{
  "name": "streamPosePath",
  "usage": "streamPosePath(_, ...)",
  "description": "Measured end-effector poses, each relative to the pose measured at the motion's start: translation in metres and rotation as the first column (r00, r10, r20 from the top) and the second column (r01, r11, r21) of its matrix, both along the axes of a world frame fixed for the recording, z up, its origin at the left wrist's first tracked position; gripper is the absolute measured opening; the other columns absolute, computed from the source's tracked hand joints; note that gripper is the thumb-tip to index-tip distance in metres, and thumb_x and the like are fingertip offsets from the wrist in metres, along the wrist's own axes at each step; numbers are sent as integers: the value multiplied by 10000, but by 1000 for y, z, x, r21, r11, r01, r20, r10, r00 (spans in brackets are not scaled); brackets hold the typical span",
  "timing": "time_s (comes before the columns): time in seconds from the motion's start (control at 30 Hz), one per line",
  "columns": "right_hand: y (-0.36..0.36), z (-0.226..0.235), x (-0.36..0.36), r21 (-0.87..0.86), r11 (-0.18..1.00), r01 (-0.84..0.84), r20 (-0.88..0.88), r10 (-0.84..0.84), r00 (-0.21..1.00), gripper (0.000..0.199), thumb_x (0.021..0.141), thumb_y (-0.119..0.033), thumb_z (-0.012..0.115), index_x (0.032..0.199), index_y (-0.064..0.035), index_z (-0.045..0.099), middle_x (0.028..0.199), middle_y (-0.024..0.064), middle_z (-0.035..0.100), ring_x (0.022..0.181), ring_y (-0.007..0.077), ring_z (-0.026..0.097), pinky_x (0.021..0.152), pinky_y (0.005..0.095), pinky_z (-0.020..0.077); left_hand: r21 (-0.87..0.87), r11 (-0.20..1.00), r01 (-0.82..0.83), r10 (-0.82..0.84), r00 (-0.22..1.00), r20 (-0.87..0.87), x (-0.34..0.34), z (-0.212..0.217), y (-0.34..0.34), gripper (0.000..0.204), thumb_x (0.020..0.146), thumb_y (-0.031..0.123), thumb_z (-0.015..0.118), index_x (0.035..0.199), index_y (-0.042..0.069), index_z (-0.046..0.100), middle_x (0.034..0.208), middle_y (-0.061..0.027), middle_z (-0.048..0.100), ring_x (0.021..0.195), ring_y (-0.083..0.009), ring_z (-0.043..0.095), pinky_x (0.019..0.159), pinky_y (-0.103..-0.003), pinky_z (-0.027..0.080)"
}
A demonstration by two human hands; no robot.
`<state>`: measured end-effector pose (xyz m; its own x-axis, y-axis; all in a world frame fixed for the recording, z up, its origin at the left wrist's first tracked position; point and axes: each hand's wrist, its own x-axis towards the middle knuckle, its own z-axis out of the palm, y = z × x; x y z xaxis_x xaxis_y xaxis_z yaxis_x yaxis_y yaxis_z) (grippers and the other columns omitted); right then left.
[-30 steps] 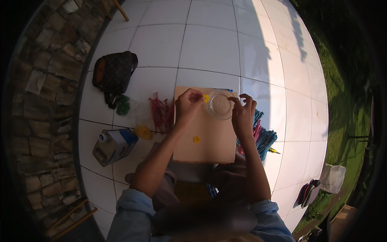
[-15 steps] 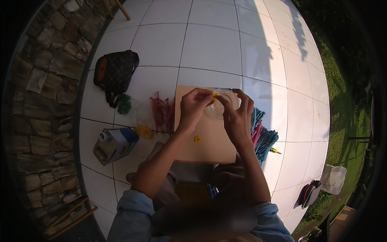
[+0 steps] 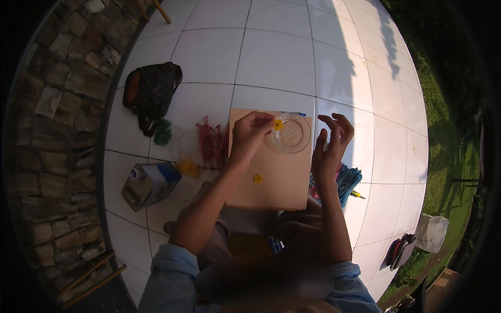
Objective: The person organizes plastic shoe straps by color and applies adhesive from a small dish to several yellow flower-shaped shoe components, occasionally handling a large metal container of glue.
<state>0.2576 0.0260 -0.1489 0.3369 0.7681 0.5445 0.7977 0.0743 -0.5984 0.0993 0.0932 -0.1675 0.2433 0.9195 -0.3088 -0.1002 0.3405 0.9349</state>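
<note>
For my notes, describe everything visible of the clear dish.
The dish is round and transparent, apparently glass or plastic, with a broad rim and patterned middle. It rests on the brown board near its far right corner. A yellow flower in the left hand overlaps its left rim in view; touching is unclear. The right hand stands apart.

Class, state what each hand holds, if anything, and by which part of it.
The left hand holds a yellow flower-shaped piece, pinched at its left edge; the right hand is open, holding nothing.
</note>
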Motion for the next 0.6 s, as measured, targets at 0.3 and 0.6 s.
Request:
streamPosePath(0.3,-2,2,19,24,994,108,-93,-105,990,271,826,42,473,1066,-67,536,1127,162,418,1061,306,439,877,405,384,173,890,422,-174,666,-725,-26,-58,-1,93,745,30,638,836,46,648,788,-74,666,729,-165,647,666,-273,507)
streamPosePath(0.6,-1,-5,20,16,999,44,-82,-42,996,278,819,53,464,1069,-55,520,1120,163,420,1056,305,445,870,388,398,473,801,368,90,707,-702,-24,-73,0,122,723,28,649,842,21,620,829,-95,583,745,-211,603,665,-314,493)
